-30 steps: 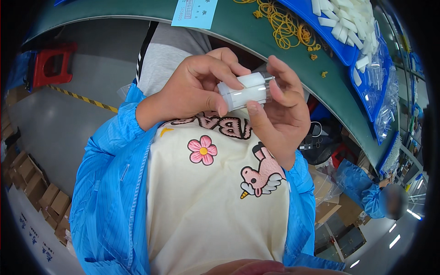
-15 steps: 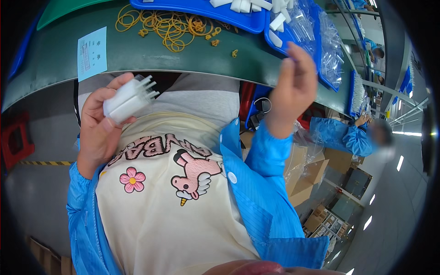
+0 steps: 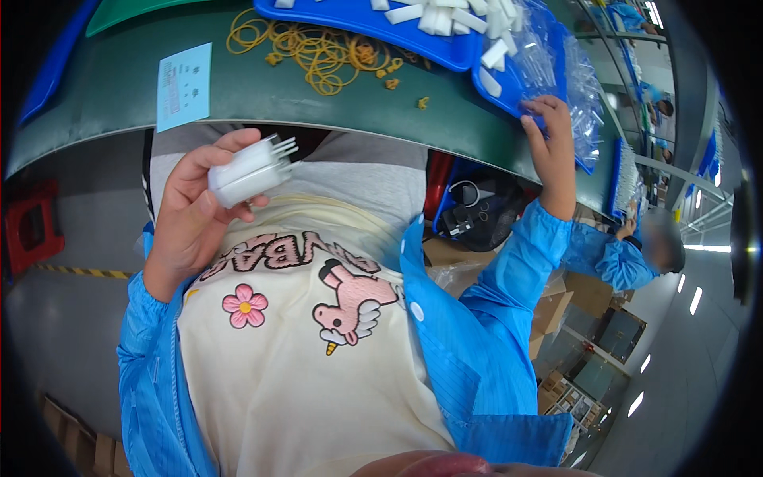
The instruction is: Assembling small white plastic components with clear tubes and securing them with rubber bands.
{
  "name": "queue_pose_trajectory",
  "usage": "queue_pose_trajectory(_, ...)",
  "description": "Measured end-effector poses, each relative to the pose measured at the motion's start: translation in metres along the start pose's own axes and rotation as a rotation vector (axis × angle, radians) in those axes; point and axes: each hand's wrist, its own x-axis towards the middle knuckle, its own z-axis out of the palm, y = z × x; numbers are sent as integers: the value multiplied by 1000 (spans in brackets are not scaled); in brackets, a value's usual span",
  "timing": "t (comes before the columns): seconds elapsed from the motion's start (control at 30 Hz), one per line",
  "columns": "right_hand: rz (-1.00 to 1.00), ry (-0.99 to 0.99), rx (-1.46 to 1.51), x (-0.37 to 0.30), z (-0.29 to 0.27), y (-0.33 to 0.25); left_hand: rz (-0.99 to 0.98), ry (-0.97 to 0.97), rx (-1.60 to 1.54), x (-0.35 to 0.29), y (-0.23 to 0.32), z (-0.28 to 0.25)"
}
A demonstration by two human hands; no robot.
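My left hand point(image 3: 199, 187) is closed around a bundle of white foam blocks point(image 3: 246, 173), held over my lap just short of the table edge. Thin clear prongs, like plastic tubes, stick out of the bundle's right end. At the right, my right hand point(image 3: 552, 139) reaches over the near edge of a blue tray point(image 3: 494, 86), its thumb and fingers apart. I see nothing between them. Clear plastic pieces point(image 3: 540, 56) lie in a heap by that hand, and loose white foam blocks point(image 3: 497, 52) lie just left of them.
Yellow rubber bands point(image 3: 318, 63) lie tangled on the green table point(image 3: 262, 99), left of a second blue tray point(image 3: 381, 28) with more foam blocks. A light blue paper slip point(image 3: 184, 87) lies further left. A person in blue point(image 3: 624, 262) works at the far right. A red stool point(image 3: 36, 230) stands at left.
My right hand has moved right, from above the table's front edge to the blue tray. The left hand, still holding the foam bundle, sits slightly further right in view.
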Motion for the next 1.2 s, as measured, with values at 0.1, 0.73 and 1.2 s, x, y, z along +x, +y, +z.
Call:
queue_pose_trajectory(0.1,-54,-12,22,-1,-5,2,-37,59,-27,-5,2,3)
queue_pose_trajectory(0.73,60,-64,211,-9,-2,0,-53,25,48,0,4,6)
queue_pose_trajectory(1.2,57,297,1464,-33,76,-155,36,-105,96,2,-4,2)
